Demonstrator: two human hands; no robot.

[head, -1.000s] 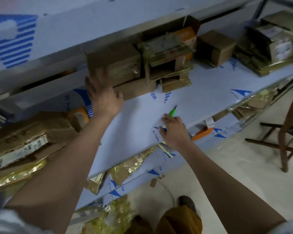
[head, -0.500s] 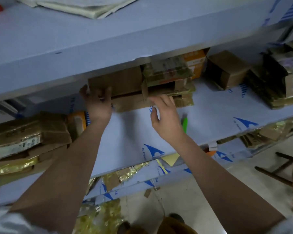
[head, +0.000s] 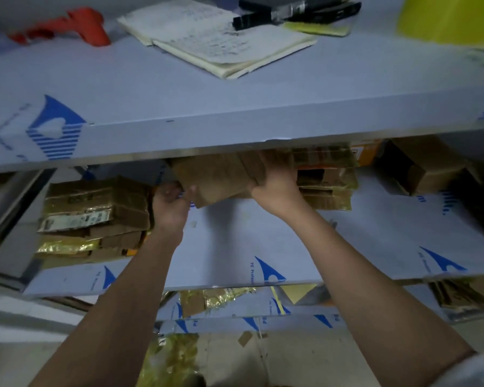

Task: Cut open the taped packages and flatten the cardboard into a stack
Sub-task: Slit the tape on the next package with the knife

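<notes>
I see both hands gripping cardboard package (head: 218, 178) on middle shelf (head: 347, 247): left hand (head: 169, 203) at lower-left corner, right hand (head: 277, 181) on right end.

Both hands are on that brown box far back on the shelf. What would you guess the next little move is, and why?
Probably drawing the brown cardboard box forward onto the bare front of the pale blue shelf. The left hand grips its left corner, the right hand its right side, and it sits under the upper shelf, where cutting room looks tight.
</notes>
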